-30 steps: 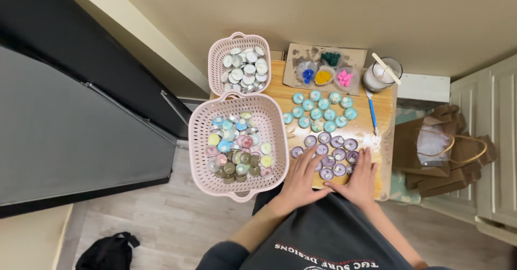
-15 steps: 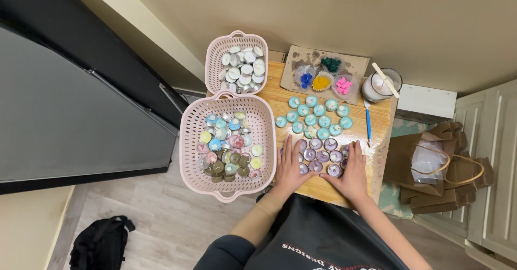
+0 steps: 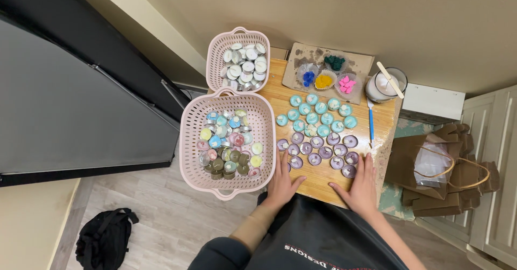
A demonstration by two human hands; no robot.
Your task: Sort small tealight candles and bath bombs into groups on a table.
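Both hands rest flat on the wooden surface (image 3: 323, 181), palms down and fingers spread, one at each end of the group of purple tealight candles (image 3: 321, 152). The left hand (image 3: 284, 183) lies at the left end, its fingertips touching or just beside the nearest purple cups. The right hand (image 3: 360, 188) lies at the right end, fingers just beside the outermost cup. Neither grip is closed on anything; both are open, apparently bracketing the group to keep it gathered.

The candles are sorted by colour, which explains the separate zones. The purple group counts about twelve, in two loose rows near the front edge. The blue tealight candles (image 3: 318, 112) sit behind them in three rows and count about twelve; the view is too small for an exact figure.

Two pink baskets stand at the left. The large basket (image 3: 189, 141) holds mixed coloured candles, too heaped to count. The small basket (image 3: 214, 54) holds white ones.

At the rear, a cardboard sheet (image 3: 360, 61) carries four paper cups of dye chips: blue, yellow, green, pink. One jar with a stick (image 3: 385, 84) stands beside it. One blue tool (image 3: 370, 123) lies alongside the rows.
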